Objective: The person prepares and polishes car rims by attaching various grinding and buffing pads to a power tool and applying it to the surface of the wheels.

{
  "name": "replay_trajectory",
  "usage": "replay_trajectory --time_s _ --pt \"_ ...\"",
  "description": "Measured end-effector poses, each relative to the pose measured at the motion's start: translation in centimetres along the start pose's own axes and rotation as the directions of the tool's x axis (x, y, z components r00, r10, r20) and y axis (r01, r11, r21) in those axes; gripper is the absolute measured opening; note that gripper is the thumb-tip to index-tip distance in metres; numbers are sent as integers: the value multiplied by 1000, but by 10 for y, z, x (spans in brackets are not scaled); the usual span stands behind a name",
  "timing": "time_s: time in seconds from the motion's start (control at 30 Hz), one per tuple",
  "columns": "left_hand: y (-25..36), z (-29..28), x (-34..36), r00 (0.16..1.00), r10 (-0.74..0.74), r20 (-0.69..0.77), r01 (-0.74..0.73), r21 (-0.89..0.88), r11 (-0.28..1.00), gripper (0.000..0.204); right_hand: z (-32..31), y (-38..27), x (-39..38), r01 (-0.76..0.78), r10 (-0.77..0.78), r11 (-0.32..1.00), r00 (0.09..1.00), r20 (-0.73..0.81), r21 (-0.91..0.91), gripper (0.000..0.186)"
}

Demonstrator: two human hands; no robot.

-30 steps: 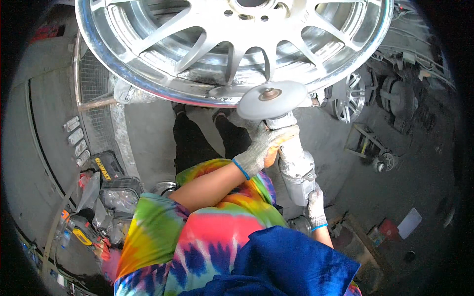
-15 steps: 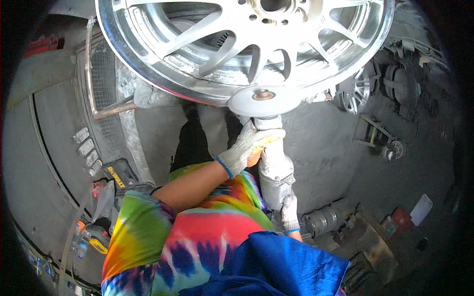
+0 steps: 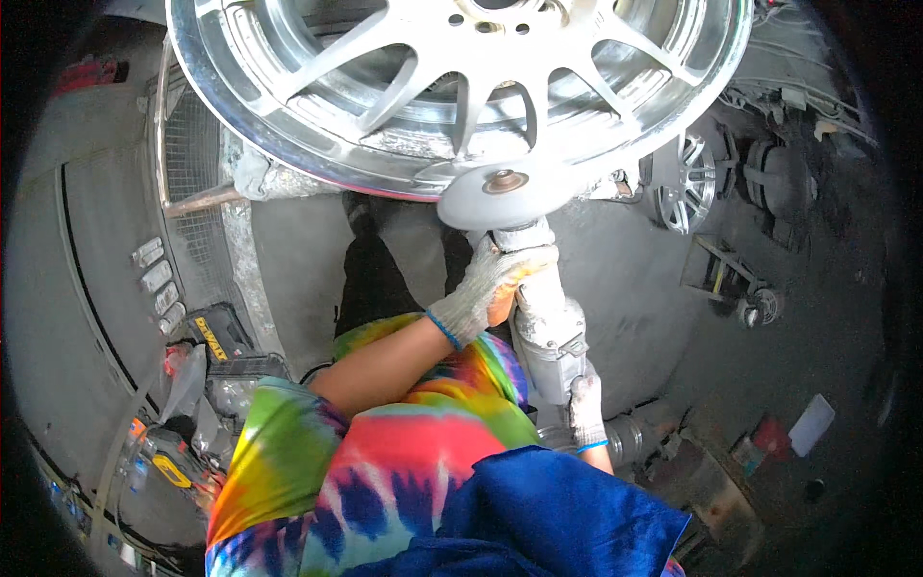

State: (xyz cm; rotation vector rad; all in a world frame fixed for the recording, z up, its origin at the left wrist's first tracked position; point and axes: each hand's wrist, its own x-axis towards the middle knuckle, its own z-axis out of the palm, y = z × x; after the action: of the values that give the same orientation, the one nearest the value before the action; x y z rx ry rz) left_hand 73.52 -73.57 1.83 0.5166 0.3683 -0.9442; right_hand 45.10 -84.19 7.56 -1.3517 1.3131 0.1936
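Observation:
A silvery alloy wheel rim [image 3: 461, 179] with several spokes fills the top of the head view. At its near edge is the round white disc [image 3: 481, 204] of an angle grinder [image 3: 553, 332], its body coated in pale dust. Disc and rim overlap in view; I cannot tell whether they touch. My left hand [image 3: 486, 288], in a knit glove with orange on the palm side, is closed round the grinder's neck just behind the disc. My right hand [image 3: 586, 409], also gloved, is closed on the rear of the grinder's body; its fingers are partly hidden.
A metal frame with wire mesh [image 3: 195, 144] stands left of the rim. Tool cases [image 3: 219, 332] and a plastic bag [image 3: 186, 385] lie at the left. More wheels [image 3: 685, 183] stand at the right, above a small stand [image 3: 716, 269]. Silvery round metal parts [image 3: 625, 439] lie beyond my right hand.
The grinder's rear end has swung to the right with my right hand, so the tool slants more. The rim and surroundings sit slightly further left in view. Both hands keep their hold.

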Motion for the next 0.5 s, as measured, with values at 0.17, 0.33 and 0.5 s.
replay_trajectory --time_s 0.17,0.33,0.5 --pt "-37 20 24 996 84 4 -83 -101 991 39 -63 -32 35 68 -65 993 997 29 -94 47" --pt "-60 57 45 985 170 18 -163 -197 967 41 -122 -74 68 158 -138 967 984 113 -199 46" --pt "-82 81 66 969 232 81 -206 -247 947 40 -181 -103 91 171 -150 920 985 86 -353 54"
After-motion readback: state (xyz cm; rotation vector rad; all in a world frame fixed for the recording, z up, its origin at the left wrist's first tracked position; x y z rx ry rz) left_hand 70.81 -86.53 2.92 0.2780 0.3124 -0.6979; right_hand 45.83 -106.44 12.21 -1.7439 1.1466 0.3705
